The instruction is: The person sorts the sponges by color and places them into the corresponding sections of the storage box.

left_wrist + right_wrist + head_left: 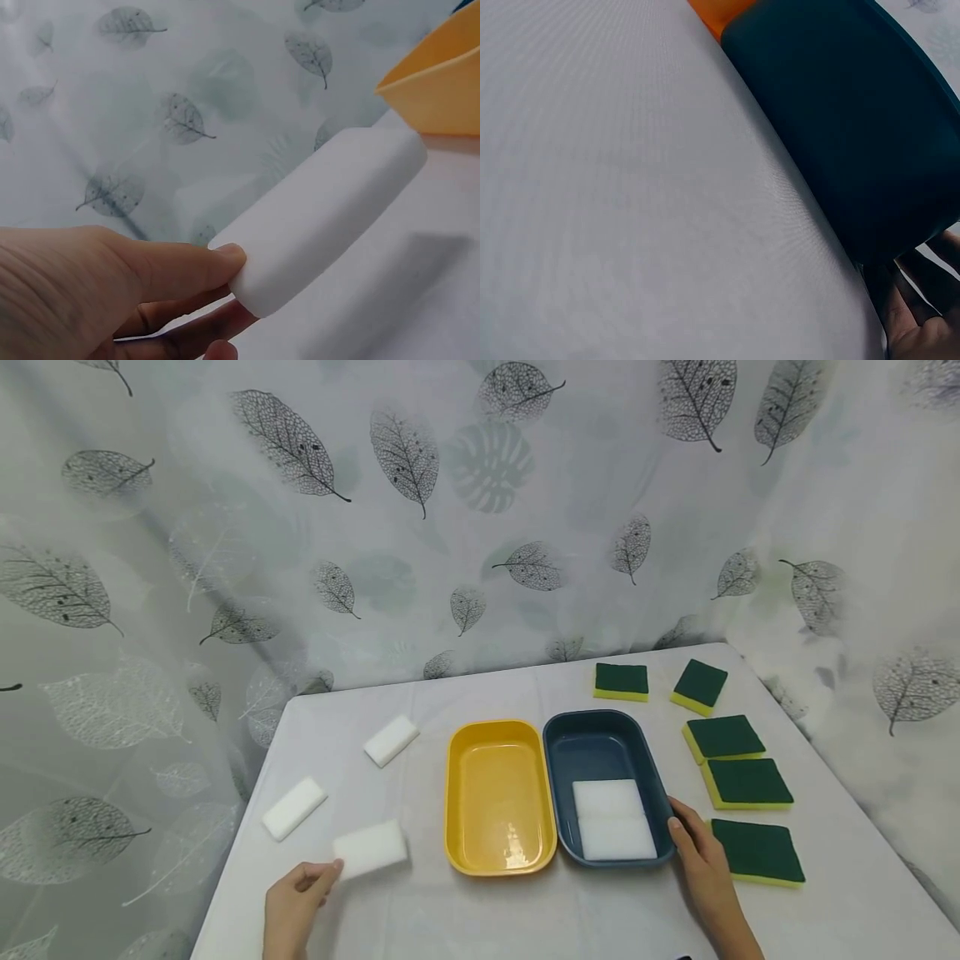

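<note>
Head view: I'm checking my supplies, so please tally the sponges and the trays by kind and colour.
White sponges: 5 (1 in the left hand, 2 in the blue tray, 2 on the tabletop)
Green-and-yellow scouring sponges: 5
Yellow tray: 1
Blue tray: 1
Total: 12

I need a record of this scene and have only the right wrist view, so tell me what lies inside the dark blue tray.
Observer: Two white blocks lie in the near part of the dark blue tray.
Operator: Now report what is happening on the person's left.
Observer: The left hand pinches another white block by one end.
Operator: Last, give me the far right of the table.
Observer: Sponges with green tops and yellow undersides lie there.
</note>
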A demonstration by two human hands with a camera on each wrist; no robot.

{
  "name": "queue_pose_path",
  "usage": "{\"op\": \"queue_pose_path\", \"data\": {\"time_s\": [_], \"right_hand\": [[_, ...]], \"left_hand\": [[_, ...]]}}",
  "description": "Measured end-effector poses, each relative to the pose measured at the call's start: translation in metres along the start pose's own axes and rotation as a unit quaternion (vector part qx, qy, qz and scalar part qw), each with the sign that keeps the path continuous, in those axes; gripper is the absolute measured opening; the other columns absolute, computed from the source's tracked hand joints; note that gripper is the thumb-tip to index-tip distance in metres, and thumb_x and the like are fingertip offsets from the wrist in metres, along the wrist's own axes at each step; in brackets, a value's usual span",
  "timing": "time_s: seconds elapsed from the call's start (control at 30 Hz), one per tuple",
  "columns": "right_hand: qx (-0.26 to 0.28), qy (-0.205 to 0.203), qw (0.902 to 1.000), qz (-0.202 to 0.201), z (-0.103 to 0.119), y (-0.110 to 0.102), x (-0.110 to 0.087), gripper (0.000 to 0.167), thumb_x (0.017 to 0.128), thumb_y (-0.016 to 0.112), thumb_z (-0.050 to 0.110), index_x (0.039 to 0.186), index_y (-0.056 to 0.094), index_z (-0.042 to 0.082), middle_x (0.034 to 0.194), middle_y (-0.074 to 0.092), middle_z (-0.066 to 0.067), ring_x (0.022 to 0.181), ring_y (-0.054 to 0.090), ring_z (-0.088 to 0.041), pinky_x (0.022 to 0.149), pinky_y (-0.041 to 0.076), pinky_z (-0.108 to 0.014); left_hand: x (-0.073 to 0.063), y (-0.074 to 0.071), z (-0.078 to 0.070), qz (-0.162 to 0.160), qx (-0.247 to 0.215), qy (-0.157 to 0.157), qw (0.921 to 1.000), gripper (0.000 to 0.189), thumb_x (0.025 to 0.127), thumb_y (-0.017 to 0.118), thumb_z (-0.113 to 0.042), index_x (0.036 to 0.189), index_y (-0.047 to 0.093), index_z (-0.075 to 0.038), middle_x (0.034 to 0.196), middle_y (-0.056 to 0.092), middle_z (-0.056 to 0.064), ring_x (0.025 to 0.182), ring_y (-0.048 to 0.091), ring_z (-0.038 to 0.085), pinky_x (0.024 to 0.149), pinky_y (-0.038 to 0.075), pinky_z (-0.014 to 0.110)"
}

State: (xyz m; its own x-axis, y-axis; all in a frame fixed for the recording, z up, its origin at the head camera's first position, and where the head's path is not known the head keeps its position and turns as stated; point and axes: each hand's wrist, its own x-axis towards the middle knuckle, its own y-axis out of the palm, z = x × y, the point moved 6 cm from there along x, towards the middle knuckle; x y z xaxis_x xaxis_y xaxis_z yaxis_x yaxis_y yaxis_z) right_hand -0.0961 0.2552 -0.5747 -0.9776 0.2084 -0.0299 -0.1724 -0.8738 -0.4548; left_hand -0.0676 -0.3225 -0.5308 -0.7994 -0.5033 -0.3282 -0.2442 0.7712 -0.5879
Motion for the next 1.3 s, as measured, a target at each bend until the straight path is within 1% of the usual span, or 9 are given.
{"op": "queue_pose_path", "data": {"time_s": [0.07,0.2,0.43,0.53,0.8,1.07,1.3], "right_hand": [[0.001,0.001,1.0,0.0,0.001,0.0,0.0,0.06,0.112,0.04,0.047,0.158,0.042,0.008,0.163,0.043,-0.021,0.116,0.023,0.036,0.093,0.026,0.009],[0.0,0.003,1.0,0.002,0.002,-0.001,0.0,0.06,0.112,0.04,0.047,0.158,0.042,0.008,0.163,0.043,-0.021,0.116,0.023,0.036,0.092,0.026,0.009],[-0.006,0.001,1.0,0.002,0.002,-0.001,-0.001,0.059,0.112,0.04,0.046,0.158,0.042,0.008,0.163,0.043,-0.022,0.116,0.022,0.037,0.092,0.026,0.009],[-0.006,0.004,1.0,0.002,0.001,-0.001,-0.001,0.059,0.112,0.04,0.046,0.158,0.042,0.009,0.163,0.043,-0.021,0.115,0.022,0.037,0.092,0.026,0.009],[-0.012,0.012,0.9999,0.002,0.001,-0.001,-0.001,0.06,0.112,0.04,0.047,0.158,0.042,0.009,0.163,0.043,-0.02,0.115,0.022,0.036,0.092,0.026,0.009],[-0.014,0.011,0.9998,0.0,0.003,-0.002,-0.002,0.059,0.112,0.039,0.046,0.158,0.042,0.008,0.162,0.044,-0.021,0.116,0.023,0.035,0.091,0.026,0.009],[-0.009,0.008,0.9999,0.001,0.003,-0.001,-0.002,0.06,0.112,0.04,0.046,0.157,0.042,0.007,0.161,0.044,-0.023,0.113,0.022,0.037,0.091,0.026,0.009]], "left_hand": [[-0.001,0.003,-0.004,-0.003,-0.014,-0.004,0.9999,0.041,0.09,0.079,-0.045,0.103,0.076,-0.006,0.087,0.078,-0.002,0.084,0.061,0.019,0.072,0.048,0.03],[-0.004,0.008,-0.013,-0.015,-0.024,0.004,0.9996,0.037,0.091,0.079,-0.041,0.102,0.076,-0.005,0.087,0.078,-0.002,0.086,0.062,0.021,0.074,0.05,0.03],[-0.005,0.021,-0.034,-0.029,-0.037,0.031,0.9984,0.029,0.092,0.079,-0.033,0.098,0.076,-0.005,0.088,0.077,-0.002,0.086,0.062,0.02,0.07,0.05,0.028],[-0.003,0.028,-0.045,-0.028,-0.045,0.049,0.9974,0.027,0.092,0.079,-0.031,0.097,0.077,-0.004,0.091,0.078,0.0,0.087,0.064,0.02,0.069,0.049,0.025],[0.0,0.049,-0.068,-0.007,-0.068,0.08,0.9944,0.022,0.091,0.081,-0.024,0.096,0.077,-0.004,0.089,0.075,-0.001,0.085,0.061,0.016,0.068,0.049,0.023],[-0.005,0.066,-0.09,0.006,-0.084,0.12,0.9892,0.021,0.09,0.082,-0.023,0.093,0.076,-0.002,0.086,0.074,0.001,0.08,0.059,0.014,0.068,0.048,0.022],[-0.007,0.079,-0.103,0.015,-0.094,0.134,0.9865,0.022,0.091,0.081,-0.024,0.092,0.076,-0.003,0.087,0.072,0.002,0.083,0.057,0.018,0.068,0.048,0.023]]}}
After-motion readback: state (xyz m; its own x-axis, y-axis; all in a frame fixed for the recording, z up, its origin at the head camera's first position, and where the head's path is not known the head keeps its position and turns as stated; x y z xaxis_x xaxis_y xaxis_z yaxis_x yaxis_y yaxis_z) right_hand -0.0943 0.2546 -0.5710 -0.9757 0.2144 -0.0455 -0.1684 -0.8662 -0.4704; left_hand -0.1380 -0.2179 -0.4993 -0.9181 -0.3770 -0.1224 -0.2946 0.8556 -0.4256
